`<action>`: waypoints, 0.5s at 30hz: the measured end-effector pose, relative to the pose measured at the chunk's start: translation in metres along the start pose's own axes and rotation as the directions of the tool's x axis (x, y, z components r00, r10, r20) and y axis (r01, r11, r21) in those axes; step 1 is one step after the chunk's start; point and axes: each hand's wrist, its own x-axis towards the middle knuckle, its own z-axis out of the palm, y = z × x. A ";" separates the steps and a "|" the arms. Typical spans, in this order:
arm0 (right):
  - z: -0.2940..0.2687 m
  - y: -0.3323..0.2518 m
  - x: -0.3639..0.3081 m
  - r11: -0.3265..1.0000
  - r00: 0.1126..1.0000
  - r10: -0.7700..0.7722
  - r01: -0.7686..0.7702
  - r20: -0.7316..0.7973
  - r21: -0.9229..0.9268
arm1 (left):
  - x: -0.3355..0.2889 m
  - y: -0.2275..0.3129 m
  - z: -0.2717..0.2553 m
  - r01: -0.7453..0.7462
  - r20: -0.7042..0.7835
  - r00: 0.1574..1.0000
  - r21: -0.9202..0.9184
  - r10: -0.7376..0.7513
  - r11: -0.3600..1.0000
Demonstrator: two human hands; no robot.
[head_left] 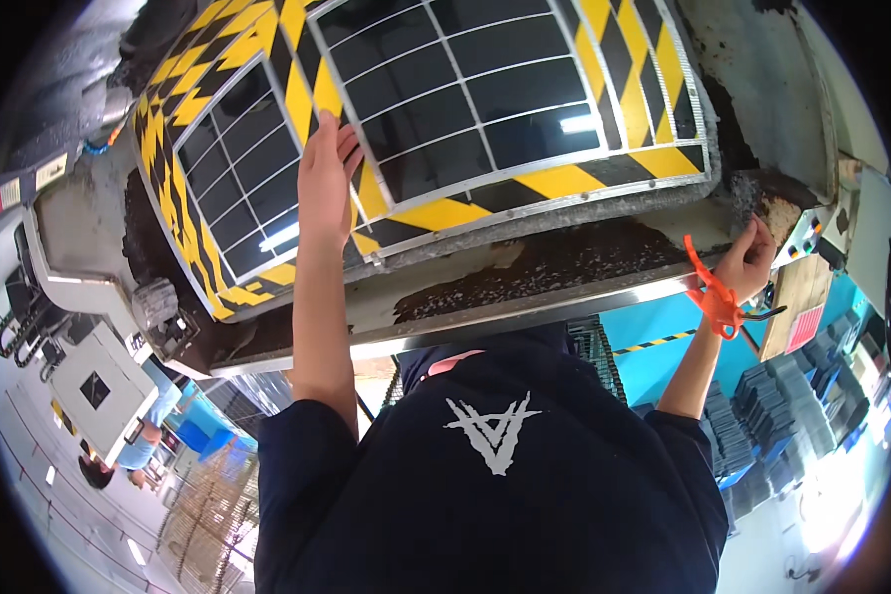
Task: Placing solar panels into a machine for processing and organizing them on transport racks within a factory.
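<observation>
A machine cover with yellow-and-black hazard stripes (562,181) fills the upper middle. Set into it are a large dark gridded window (436,84) and a smaller one (230,148) to its left. My left hand (325,163) lies against the striped strip between these windows, fingers stretched and a little apart, holding nothing. At the right end of the metal front edge (525,305), my right hand (747,262) is beside a small box with buttons (804,236). Its fingers are curled at the box's brown, worn side; what lies under the fingertips is hidden. An orange strap (715,297) circles the right wrist.
Brown residue (554,267) coats the ledge below the cover. Stacks of grey trays (762,411) stand at the lower right, near a wooden board (794,302). On the left are a white machine cabinet (99,386), a wire basket (203,515) and another person (148,445).
</observation>
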 end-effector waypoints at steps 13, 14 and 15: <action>-0.119 -0.088 -0.041 0.974 0.951 0.130 -0.069 -0.280 0.217 | -0.006 -0.013 -0.202 -0.086 0.166 0.977 -0.265 0.133 0.961; -0.118 -0.105 -0.053 0.998 0.958 0.032 -0.013 -0.284 0.069 | -0.003 -0.019 -0.232 -0.094 0.117 0.985 -0.272 0.130 0.958; -0.111 -0.117 -0.067 0.998 0.958 0.028 -0.008 -0.286 0.068 | -0.004 -0.020 -0.255 -0.100 0.067 0.990 -0.276 0.123 0.956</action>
